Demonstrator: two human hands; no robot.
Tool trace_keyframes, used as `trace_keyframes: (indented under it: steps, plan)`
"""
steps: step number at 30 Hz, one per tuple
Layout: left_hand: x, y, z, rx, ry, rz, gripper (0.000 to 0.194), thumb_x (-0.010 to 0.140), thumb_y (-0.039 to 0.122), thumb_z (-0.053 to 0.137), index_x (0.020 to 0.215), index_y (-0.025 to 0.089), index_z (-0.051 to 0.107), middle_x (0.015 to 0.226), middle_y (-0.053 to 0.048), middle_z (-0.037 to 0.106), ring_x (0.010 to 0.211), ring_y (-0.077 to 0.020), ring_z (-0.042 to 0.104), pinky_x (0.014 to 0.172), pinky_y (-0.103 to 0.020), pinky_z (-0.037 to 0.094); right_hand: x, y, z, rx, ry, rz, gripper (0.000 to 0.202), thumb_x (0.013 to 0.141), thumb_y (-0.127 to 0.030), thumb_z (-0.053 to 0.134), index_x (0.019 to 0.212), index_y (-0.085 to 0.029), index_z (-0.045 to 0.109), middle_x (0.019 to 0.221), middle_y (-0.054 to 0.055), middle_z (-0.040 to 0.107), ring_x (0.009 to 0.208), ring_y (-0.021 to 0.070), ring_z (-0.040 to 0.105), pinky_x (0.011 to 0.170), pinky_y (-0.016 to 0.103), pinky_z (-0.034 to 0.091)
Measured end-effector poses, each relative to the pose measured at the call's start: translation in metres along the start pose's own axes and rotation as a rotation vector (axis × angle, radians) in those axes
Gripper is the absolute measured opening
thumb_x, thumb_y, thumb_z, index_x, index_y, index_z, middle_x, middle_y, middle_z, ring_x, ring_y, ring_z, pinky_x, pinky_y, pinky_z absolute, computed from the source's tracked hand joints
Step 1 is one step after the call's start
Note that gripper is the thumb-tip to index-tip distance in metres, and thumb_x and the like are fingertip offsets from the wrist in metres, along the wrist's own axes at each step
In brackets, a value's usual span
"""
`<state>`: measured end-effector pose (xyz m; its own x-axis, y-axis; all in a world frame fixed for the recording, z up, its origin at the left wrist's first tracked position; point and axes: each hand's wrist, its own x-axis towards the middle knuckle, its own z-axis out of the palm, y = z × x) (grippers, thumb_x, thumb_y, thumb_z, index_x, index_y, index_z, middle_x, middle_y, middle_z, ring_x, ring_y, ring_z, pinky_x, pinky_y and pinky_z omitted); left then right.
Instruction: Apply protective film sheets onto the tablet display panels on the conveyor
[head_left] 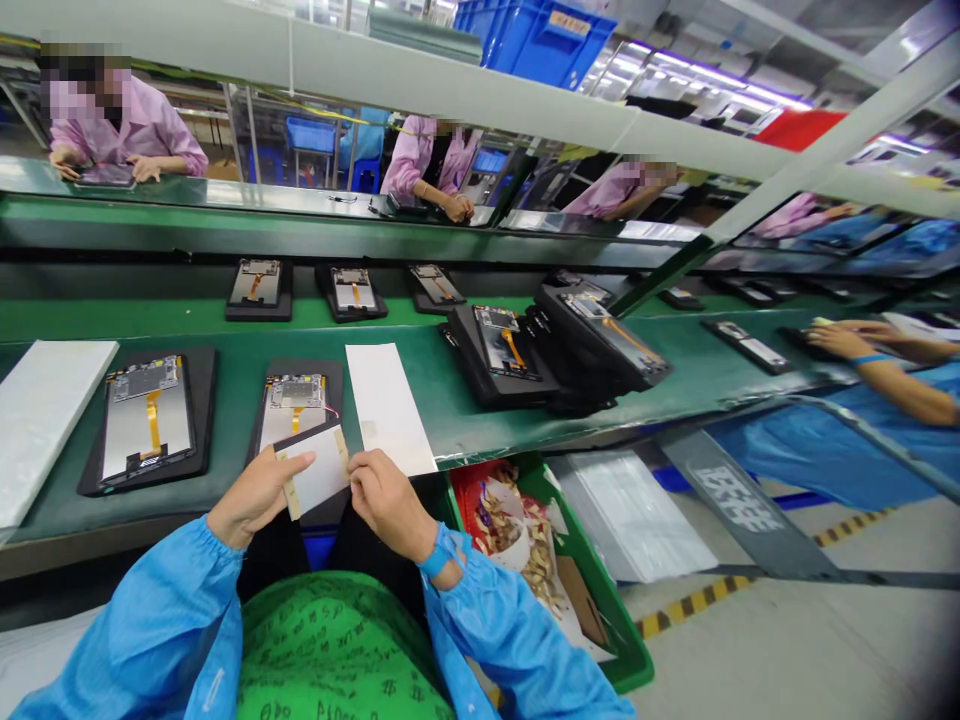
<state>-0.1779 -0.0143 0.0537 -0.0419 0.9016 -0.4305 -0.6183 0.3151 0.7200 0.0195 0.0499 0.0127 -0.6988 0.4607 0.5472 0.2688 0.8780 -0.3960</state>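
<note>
My left hand grips a flat, silver-white tablet battery by its left end, thumb on top. Tan adhesive strips run along both ends of the battery. At its right end, the fingers of my right hand are pinched together beside the strip; what lies between them is hidden. Thin wires reach from near the battery to an opened tablet on a black pad just behind. Left of that lies another opened tablet with an orange ribbon cable. A white sheet lies right of the battery.
A white slab lies at the bench's left. Stacked black pads with tablets stand to the right. More tablets line the green belt behind. A green bin of scraps sits below, right. Co-workers sit opposite and at right.
</note>
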Motion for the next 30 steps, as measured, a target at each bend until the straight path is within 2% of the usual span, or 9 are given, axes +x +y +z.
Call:
trace_keyframes:
  steps: [3,6,8,10,14,16,19,23,30]
  plan:
    - [-0.004,-0.002,-0.005,0.009,-0.070,-0.051,0.061,0.075,0.018,0.081,0.132,0.011,0.061,0.116,-0.017,0.074,0.110,-0.0331,0.070,0.092,-0.040,0.058,-0.003,0.032,-0.012,0.103,0.226,0.277,0.010,0.090,-0.014,0.048,0.087,-0.019,0.057,0.094,0.009,0.065,0.089,0.0202,0.063,0.076,0.034,0.056]
    - [0.000,-0.001,-0.011,-0.077,-0.071,-0.098,0.053,0.080,0.019,0.075,0.130,0.005,0.062,0.116,-0.021,0.073,0.112,-0.0339,0.069,0.096,-0.042,0.056,-0.006,0.063,-0.035,0.095,0.508,0.628,0.010,0.091,-0.023,0.051,0.085,-0.019,0.057,0.077,0.004,0.067,0.069,0.0179,0.065,0.064,0.031,0.054]
    - [0.006,-0.001,-0.011,-0.195,-0.076,-0.124,0.051,0.086,0.023,0.069,0.131,0.001,0.060,0.118,-0.023,0.072,0.115,-0.0340,0.067,0.102,-0.043,0.052,-0.005,0.064,-0.042,0.042,0.613,0.707,0.010,0.093,-0.026,0.053,0.088,-0.018,0.058,0.074,0.003,0.067,0.065,0.0175,0.064,0.064,0.031,0.054]
    - [0.014,-0.001,-0.007,-0.303,-0.091,-0.144,0.050,0.092,0.026,0.061,0.134,-0.001,0.056,0.121,-0.024,0.070,0.118,-0.0333,0.065,0.106,-0.044,0.049,-0.001,0.044,-0.037,-0.004,0.545,0.562,0.009,0.095,-0.022,0.053,0.094,-0.018,0.061,0.082,0.005,0.069,0.072,0.0181,0.065,0.071,0.033,0.056]
    - [0.028,-0.008,0.005,-0.384,-0.083,-0.137,0.048,0.097,0.025,0.053,0.139,0.001,0.051,0.121,-0.022,0.070,0.115,-0.0302,0.067,0.106,-0.044,0.049,0.010,-0.016,-0.014,0.012,0.139,0.043,0.026,0.098,-0.008,0.044,0.111,-0.018,0.064,0.099,0.010,0.070,0.093,0.0211,0.066,0.084,0.034,0.056]
    - [0.031,-0.011,0.008,-0.393,-0.061,-0.096,0.048,0.096,0.024,0.054,0.141,0.007,0.049,0.121,-0.019,0.071,0.111,-0.0286,0.069,0.104,-0.044,0.050,0.014,-0.033,-0.009,0.015,0.021,-0.095,0.025,0.098,-0.007,0.046,0.115,-0.015,0.062,0.100,0.011,0.069,0.092,0.0212,0.065,0.082,0.033,0.056]
    - [0.030,-0.011,0.011,-0.393,-0.041,-0.033,0.051,0.094,0.023,0.060,0.143,0.015,0.048,0.119,-0.015,0.071,0.105,-0.0267,0.071,0.100,-0.044,0.053,0.016,-0.036,-0.010,-0.032,-0.067,-0.196,0.020,0.099,-0.009,0.049,0.111,-0.013,0.063,0.096,0.011,0.069,0.086,0.0201,0.064,0.075,0.031,0.056]
    - [0.028,-0.012,0.016,-0.391,-0.032,-0.008,0.051,0.094,0.024,0.061,0.143,0.021,0.048,0.112,-0.011,0.073,0.099,-0.0240,0.072,0.095,-0.041,0.055,0.017,-0.032,-0.017,-0.188,-0.123,-0.266,0.020,0.099,-0.007,0.047,0.105,-0.012,0.065,0.089,0.010,0.069,0.080,0.0203,0.064,0.068,0.032,0.054]
    - [0.032,-0.020,0.024,-0.335,0.032,0.003,0.058,0.092,0.023,0.064,0.147,0.021,0.045,0.106,-0.010,0.074,0.096,-0.0225,0.073,0.093,-0.038,0.055,0.009,-0.030,-0.024,-0.254,-0.176,-0.303,0.023,0.100,-0.010,0.043,0.110,-0.015,0.063,0.088,0.010,0.068,0.074,0.0210,0.062,0.064,0.035,0.052]
